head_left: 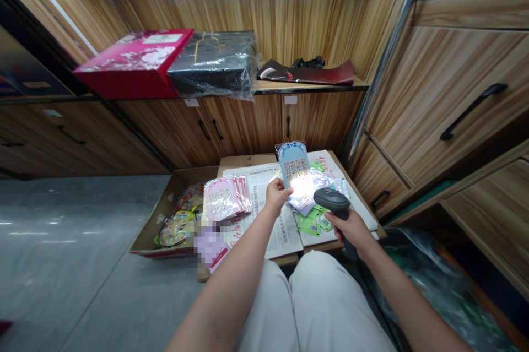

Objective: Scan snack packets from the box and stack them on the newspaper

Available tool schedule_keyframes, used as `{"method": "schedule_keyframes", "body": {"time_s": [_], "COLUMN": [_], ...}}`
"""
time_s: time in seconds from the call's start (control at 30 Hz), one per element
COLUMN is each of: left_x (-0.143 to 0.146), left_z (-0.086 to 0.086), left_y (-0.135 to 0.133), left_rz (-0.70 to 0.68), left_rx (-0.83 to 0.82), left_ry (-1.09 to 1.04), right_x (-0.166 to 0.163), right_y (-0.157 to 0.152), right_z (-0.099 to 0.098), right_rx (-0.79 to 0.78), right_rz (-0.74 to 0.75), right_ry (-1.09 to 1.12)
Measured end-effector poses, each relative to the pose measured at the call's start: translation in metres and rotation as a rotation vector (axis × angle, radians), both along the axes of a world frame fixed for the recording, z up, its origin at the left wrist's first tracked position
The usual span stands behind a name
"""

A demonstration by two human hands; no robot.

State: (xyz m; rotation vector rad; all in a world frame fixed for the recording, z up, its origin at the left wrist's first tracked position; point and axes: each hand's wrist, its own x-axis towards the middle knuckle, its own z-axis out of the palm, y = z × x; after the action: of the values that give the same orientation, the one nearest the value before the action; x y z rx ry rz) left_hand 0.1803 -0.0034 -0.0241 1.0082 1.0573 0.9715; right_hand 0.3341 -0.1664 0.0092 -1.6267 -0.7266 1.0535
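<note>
My left hand [276, 193] pinches the lower edge of a blue card packet [294, 166] with a bow print on top and holds it upright over the newspaper. My right hand [350, 229] grips a dark handheld barcode scanner [334, 200], whose head points at the packet; a bright light patch falls on the packet's lower part. Under the scanner lie small green packets [311, 223] and pale purple packets [306, 204].
A stack of pink packets [226, 199] lies on newspaper [264, 187] spread over a low cardboard box [248, 161]. An open carton [165, 214] with round trinkets sits left. A red box [136, 63] and a wrapped black box [215, 63] rest on the shelf. Wooden cabinets stand behind and right.
</note>
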Motion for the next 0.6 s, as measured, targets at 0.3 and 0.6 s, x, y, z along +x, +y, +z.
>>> {"method": "schedule_keyframes", "body": {"time_s": [0.3, 0.6], "left_x": [0.0029, 0.0016], "left_z": [0.0039, 0.0069], "left_y": [-0.0032, -0.0080], "left_rz": [-0.016, -0.040], "left_rx": [0.011, 0.055], "left_ry": [0.013, -0.006], "right_x": [-0.0007, 0.0003], "right_y": [0.0007, -0.0020], "right_z": [-0.0057, -0.0030], "right_rx": [0.015, -0.022], "right_rz": [-0.003, 0.012], "right_ry": [0.012, 0.025]}}
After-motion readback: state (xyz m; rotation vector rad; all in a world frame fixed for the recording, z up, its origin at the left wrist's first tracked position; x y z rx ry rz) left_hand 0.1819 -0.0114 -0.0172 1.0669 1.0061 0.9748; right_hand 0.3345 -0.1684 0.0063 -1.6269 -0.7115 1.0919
